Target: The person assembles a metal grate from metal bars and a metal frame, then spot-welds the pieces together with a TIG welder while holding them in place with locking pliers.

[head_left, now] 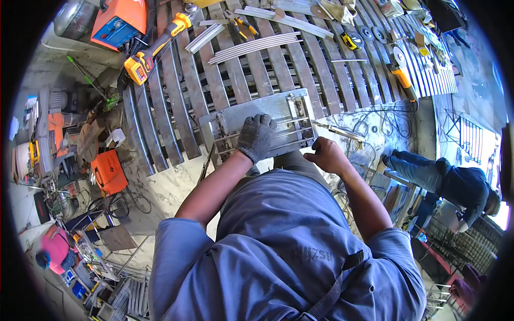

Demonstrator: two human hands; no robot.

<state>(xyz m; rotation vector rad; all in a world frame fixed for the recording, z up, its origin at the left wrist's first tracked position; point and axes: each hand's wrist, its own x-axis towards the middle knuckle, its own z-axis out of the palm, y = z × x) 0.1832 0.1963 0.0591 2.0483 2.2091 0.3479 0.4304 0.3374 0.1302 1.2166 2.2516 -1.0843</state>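
Observation:
My left hand (256,137) wears a grey knitted glove and lies on a flat metal frame (278,107) with thin cross rods, its fingers bent over the rods. The frame sits at the near edge of a steel slat workbench (182,107). My bare right hand (326,155) is curled at the frame's near right corner, just below a thin metal bar (342,132) that sticks out to the right. What the right fingers grip is hidden.
On the bench lie a yellow angle grinder (155,51), a bundle of steel strips (257,45), pliers (241,24), a tape measure (349,41) and a second grinder (401,75). An orange welder (120,21) stands far left. A person in blue (450,182) bends at right.

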